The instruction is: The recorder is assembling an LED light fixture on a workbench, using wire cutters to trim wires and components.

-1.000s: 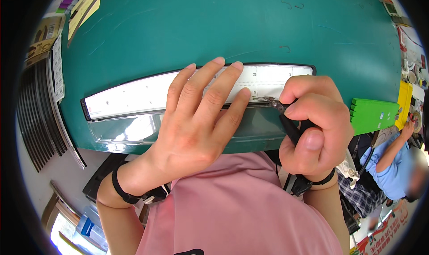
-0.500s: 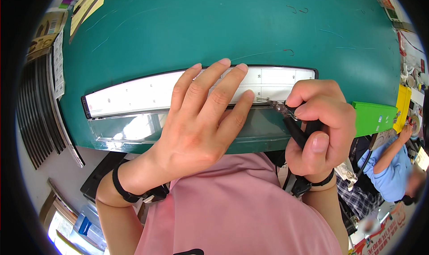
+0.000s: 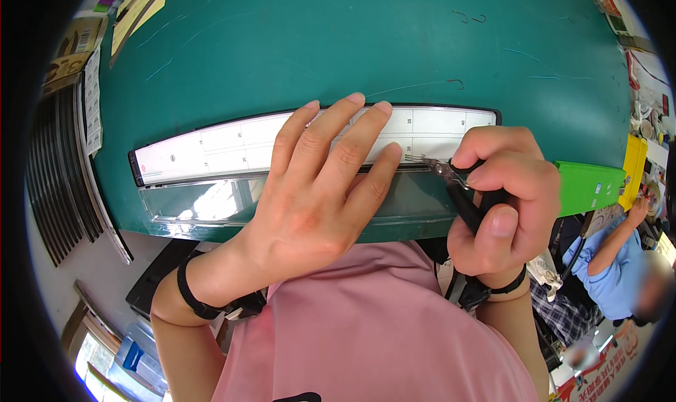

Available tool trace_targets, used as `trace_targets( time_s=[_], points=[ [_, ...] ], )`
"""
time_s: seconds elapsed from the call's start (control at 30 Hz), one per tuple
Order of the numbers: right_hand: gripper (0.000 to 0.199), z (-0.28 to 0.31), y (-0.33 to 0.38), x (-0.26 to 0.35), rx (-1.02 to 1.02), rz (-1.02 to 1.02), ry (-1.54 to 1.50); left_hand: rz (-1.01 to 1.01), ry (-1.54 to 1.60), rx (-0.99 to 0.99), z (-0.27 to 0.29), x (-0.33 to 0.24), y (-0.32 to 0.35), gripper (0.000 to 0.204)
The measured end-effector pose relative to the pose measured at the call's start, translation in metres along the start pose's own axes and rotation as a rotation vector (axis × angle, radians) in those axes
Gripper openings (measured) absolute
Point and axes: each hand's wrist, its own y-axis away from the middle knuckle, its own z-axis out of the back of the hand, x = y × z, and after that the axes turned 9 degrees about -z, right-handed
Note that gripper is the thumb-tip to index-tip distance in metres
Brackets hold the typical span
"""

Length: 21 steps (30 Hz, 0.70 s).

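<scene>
A long, narrow black box (image 3: 132, 169) lies open on the green table, lined with a white strip (image 3: 436, 120) of printed marks and dotted lines. Along its near side is a hinged clear lid (image 3: 436, 190). My left hand (image 3: 310, 183) lies flat across the strip, fingers stretched out, hiding its middle. In my right hand (image 3: 507, 198), small black-handled pliers (image 3: 466, 199) are gripped, jaws pointing left at several thin metal prongs (image 3: 415, 158) by the box's near edge. Just beyond my left fingertips, a fine line (image 3: 408, 87) runs to a red-shanked fishhook (image 3: 458, 84).
More fishhooks (image 3: 479, 19) and blue line offcuts (image 3: 521, 52) are scattered over the green table (image 3: 282, 57). A bright green holder (image 3: 588, 187) stands at the right edge, beside a yellow one (image 3: 635, 169). Farther right sits another person in a blue shirt (image 3: 612, 261).
Almost nothing differs. My left hand stays flat on the strip, and the pliers in my right hand keep nearly the same place.
</scene>
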Motion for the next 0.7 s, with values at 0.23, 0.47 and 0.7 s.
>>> trace_targets(
  time_s=[0.23,0.47,0.7],
  points=[
    [0.015,-0.005,-0.001,-0.004,-0.023,0.099,0.052,-0.003,-0.002,-0.004,-0.002,0.001,0.002,0.049],
    [0.024,0.005,-0.004,0.007,0.030,0.101,0.124,0.014,-0.030,0.006,0.007,-0.002,-0.002,0.049],
    [0.042,0.079,-0.003,-0.002,-0.297,-0.029,-0.040,0.030,0.110,0.047,0.043,0.015,-0.043,0.026]
  ],
)
